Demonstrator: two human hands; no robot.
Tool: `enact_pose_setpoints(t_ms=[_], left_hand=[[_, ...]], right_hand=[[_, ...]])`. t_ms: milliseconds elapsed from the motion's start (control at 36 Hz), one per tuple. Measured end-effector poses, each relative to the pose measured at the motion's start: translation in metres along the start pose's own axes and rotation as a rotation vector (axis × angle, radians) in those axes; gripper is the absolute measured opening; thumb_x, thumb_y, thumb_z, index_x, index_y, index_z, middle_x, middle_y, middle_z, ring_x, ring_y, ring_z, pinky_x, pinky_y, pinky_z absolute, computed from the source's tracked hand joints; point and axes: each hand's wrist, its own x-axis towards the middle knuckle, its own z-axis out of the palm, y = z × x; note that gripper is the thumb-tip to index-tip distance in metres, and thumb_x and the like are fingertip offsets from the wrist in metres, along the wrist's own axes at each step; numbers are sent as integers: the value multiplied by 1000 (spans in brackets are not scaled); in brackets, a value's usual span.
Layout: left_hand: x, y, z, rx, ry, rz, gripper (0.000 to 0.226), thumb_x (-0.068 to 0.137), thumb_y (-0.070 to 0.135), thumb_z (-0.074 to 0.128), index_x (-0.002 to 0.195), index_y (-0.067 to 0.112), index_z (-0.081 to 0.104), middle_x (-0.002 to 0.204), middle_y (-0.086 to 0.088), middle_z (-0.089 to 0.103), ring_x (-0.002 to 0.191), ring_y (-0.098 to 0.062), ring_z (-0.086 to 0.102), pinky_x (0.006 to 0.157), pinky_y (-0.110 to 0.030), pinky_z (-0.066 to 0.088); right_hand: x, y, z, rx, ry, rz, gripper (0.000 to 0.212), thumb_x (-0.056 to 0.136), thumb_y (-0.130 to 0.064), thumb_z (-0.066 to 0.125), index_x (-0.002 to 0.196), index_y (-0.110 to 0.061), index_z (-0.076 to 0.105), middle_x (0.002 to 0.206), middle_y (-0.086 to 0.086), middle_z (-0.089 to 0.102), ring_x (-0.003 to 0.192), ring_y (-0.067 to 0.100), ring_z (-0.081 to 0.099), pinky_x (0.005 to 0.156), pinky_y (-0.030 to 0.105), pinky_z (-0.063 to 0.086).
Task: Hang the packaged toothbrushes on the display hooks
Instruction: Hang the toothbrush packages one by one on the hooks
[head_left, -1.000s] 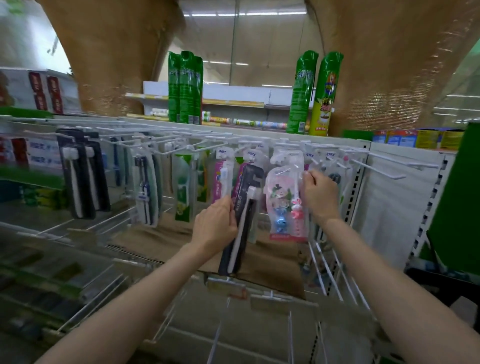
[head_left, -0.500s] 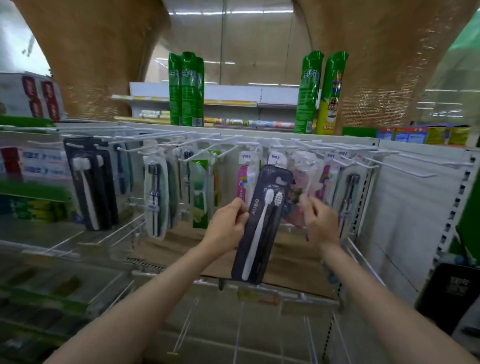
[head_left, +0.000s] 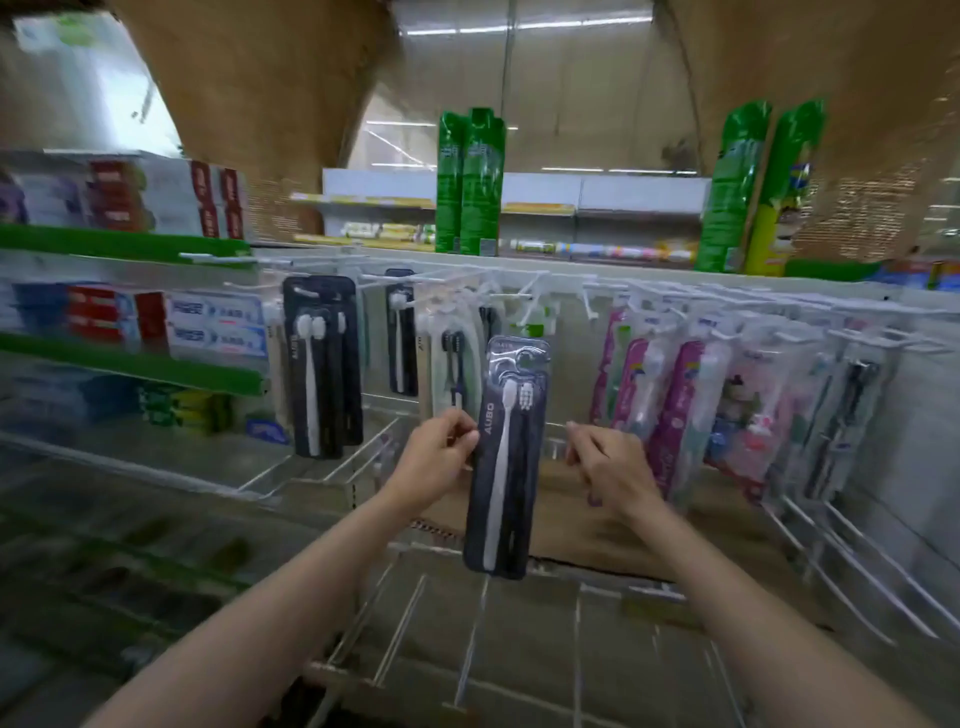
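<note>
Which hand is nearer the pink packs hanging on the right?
Right. The right hand hovers empty just left of the pink packs; the left hand is farther left, holding the black toothbrush pack.

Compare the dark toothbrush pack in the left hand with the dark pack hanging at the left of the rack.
The held pack is off the hooks, pinched by the left hand; the hanging pack is on a hook. The held pack tilts; the hanging one hangs straight. Both are dark, with a white brush.
</note>
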Motion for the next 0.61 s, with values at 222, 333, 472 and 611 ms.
enact_pose_setpoints(t_ms=[222, 333, 472, 611], left_hand=[[-3, -38, -66, 3, 148, -172, 28, 94, 2, 48, 69, 15, 48, 68, -5, 54, 56, -16, 54, 51, -29, 51], [-6, -52, -90, 9, 216, -207, 25, 93, 1, 49, 71, 13, 50, 71, -9, 55, 58, -18, 56, 48, -29, 55], [-3, -57, -117, -40, 276, -230, 26, 94, 1, 48, 72, 14, 50, 73, -7, 56, 59, -15, 56, 42, -22, 52], [-2, -57, -136, -5, 311, -182, 14, 95, 3, 47, 82, 8, 52, 76, -7, 58, 61, -17, 58, 47, -23, 52]], right_hand=[[9, -39, 53, 15, -116, 16, 47, 97, -29, 45, 54, -18, 57, 48, -8, 51, 56, 16, 52, 66, 36, 43], [10, -54, 73, -59, -190, -3, 38, 97, -26, 46, 67, -9, 62, 64, 3, 59, 70, 25, 57, 65, 34, 40], [10, -73, 89, -176, -305, -5, 21, 95, -20, 48, 80, -11, 59, 77, 4, 59, 72, 19, 51, 57, 28, 34], [14, -79, 98, -159, -344, 25, 21, 94, -23, 50, 81, -11, 61, 81, 6, 65, 71, 21, 58, 70, 38, 53]])
